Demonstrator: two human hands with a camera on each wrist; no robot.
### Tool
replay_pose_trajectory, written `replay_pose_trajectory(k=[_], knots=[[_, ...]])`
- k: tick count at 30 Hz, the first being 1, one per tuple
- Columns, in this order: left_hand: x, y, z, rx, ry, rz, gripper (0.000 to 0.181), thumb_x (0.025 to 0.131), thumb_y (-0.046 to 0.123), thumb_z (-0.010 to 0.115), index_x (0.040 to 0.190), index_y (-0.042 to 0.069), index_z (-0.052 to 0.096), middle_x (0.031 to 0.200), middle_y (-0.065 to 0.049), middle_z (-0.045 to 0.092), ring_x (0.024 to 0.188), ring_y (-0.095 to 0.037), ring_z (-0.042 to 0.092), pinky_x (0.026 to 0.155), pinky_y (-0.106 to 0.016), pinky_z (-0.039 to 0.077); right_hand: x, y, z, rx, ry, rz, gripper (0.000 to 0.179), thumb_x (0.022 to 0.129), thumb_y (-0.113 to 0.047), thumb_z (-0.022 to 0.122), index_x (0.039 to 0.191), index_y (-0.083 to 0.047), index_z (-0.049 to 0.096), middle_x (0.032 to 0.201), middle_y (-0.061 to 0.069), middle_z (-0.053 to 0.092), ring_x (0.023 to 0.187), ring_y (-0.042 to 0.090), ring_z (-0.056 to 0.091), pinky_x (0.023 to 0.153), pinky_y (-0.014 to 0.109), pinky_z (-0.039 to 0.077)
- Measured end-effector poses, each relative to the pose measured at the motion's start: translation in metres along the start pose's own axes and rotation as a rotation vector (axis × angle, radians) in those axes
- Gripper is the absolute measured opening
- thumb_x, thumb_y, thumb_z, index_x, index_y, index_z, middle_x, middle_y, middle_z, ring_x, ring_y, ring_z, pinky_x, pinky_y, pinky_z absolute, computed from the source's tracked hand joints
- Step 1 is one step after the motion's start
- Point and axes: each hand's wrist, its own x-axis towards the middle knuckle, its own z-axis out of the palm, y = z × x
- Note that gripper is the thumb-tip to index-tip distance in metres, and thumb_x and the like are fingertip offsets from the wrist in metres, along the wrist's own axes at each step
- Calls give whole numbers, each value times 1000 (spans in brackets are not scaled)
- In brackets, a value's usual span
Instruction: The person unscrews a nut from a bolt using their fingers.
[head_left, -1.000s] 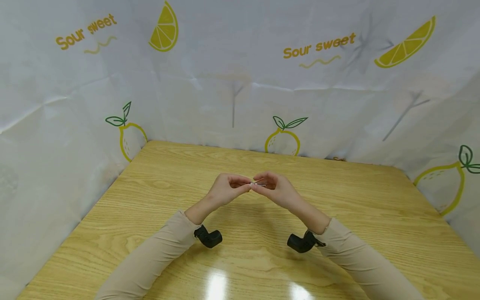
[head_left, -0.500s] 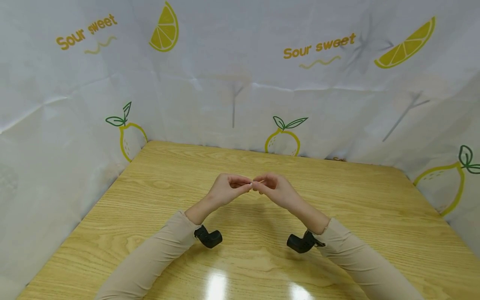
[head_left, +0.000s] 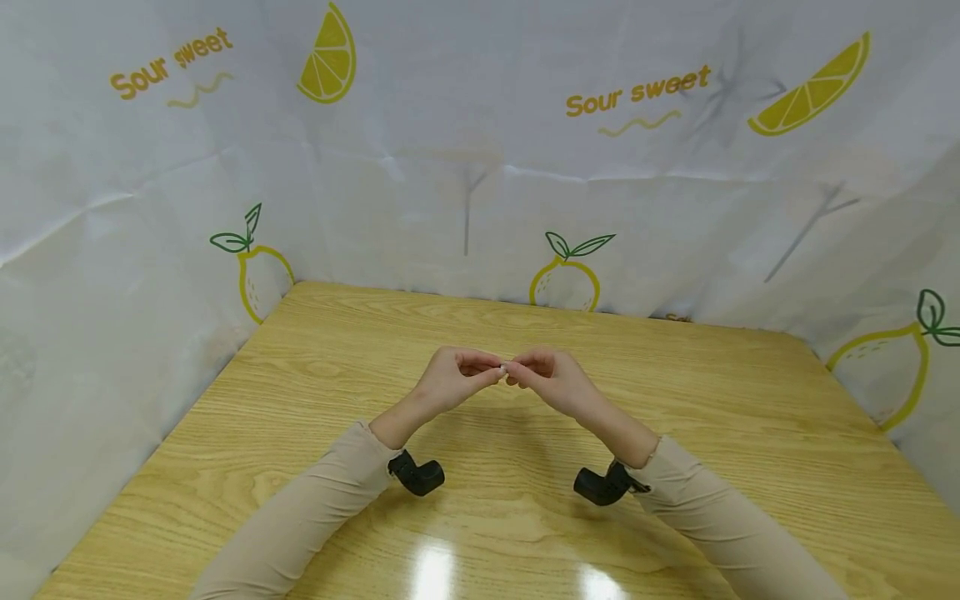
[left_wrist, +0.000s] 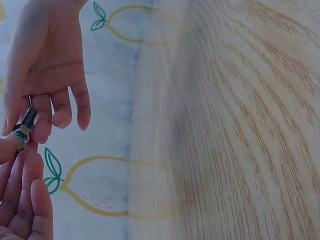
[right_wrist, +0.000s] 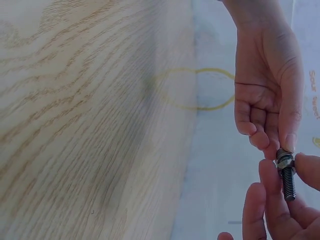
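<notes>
A small metal bolt (right_wrist: 289, 187) lies between the two hands, its threaded end pointing toward the right hand. A nut (right_wrist: 285, 162) sits on it close to the head. My left hand (head_left: 457, 379) pinches the head end between thumb and fingers. My right hand (head_left: 551, 379) has its thumb and index finger on either side of the nut. In the left wrist view the bare thread of the bolt (left_wrist: 30, 116) stands out toward the right hand (left_wrist: 50, 65). From the head view the fingers hide nearly all of the bolt. Both hands are raised over the table.
The wooden table (head_left: 300, 350) spreads under both arms. A pale curtain (head_left: 405, 208) printed with lemons encloses its back and sides. Black wrist cameras, one on the left (head_left: 420, 475) and one on the right (head_left: 600, 486), hang below the wrists.
The right fingers were spread around the bolt a second ago, with its shaft showing; they have since closed in and cover it. The left hand keeps its place.
</notes>
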Motion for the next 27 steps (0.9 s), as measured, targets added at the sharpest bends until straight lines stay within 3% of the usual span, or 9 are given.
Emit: replay_pose_trajectory(k=[6,13,20,27], knots=[[0,0,0,3,11,-2,29,90,19,64,112,1,67,103,-17,70,95,-32,67,79,-29,55,0,0,0,32,14,-9,33,89,-20,64,117,-3,58,116,16,61,109,29,59,93,41,49],[1,1,0,-5,9,-19,27,90,19,63,112,4,68,103,-15,70,98,-35,65,80,-29,54,1,1,-1,-14,-28,8,36,96,-29,53,118,-2,61,109,17,68,104,36,61,90,44,50],[0,1,0,2,17,-7,27,89,18,64,112,3,67,102,-16,70,96,-34,65,79,-28,54,1,1,-1,5,-7,13,36,90,-23,63,120,-4,57,118,16,61,110,30,60,90,39,51],[0,0,0,0,13,-2,26,90,18,63,111,3,68,101,-15,71,96,-35,65,78,-28,54,0,1,0,-18,-44,34,35,95,-29,55,116,-2,62,110,17,67,104,34,61,89,44,51]])
